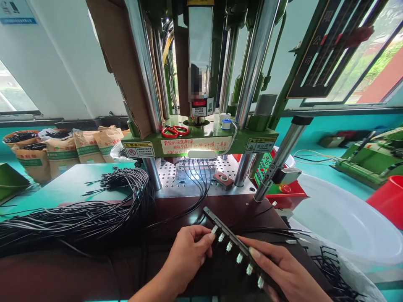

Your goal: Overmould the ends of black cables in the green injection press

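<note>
My right hand grips a long dark bar by its near end, thumb on top. The bar slants up and to the left. Along its left edge stick out several small silver connectors. At the bar's far end, my left hand pinches the last connector between thumb and fingers. Past the bar, a machine bed of perforated metal carries a lit clear mold block. Black cables run from that block toward me over the dark table.
A thick bundle of black cables covers the table's left side. The press's steel columns frame the bed. Red-handled scissors rest on its green plate. To the right are a red control box and a white tub.
</note>
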Motion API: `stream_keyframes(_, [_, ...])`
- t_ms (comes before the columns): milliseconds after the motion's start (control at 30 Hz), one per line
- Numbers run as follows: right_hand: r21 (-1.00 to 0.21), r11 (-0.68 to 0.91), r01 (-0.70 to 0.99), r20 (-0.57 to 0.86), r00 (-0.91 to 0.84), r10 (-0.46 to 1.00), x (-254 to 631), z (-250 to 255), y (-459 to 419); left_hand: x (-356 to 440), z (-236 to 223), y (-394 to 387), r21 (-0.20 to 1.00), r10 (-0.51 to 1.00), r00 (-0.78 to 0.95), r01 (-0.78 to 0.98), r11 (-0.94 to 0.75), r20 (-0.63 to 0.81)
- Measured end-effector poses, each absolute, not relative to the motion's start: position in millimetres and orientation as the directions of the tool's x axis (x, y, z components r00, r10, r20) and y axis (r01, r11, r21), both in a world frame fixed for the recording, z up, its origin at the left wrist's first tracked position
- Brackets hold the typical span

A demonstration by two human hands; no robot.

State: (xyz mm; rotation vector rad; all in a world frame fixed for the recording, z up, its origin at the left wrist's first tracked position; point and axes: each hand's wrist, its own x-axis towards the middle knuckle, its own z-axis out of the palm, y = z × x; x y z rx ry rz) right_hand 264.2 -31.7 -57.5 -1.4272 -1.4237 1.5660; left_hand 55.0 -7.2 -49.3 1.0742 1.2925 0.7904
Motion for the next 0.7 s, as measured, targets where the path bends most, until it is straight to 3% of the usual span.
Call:
stream_keyframes(533, [-0.938,-0.221,0.269,-0.293,-0.266,0.918,258,-55,-33,53,-52,-1,0.936,0.916,0.194,0.091,0.339,-0.35])
stream_keyframes(700, [-0.945,-0.232,0.232,-0.29,-0.263,0.92,274,-49,-31,44,-3,-26,0.972,0.999,-0.016,0.233,0.042,-0.039])
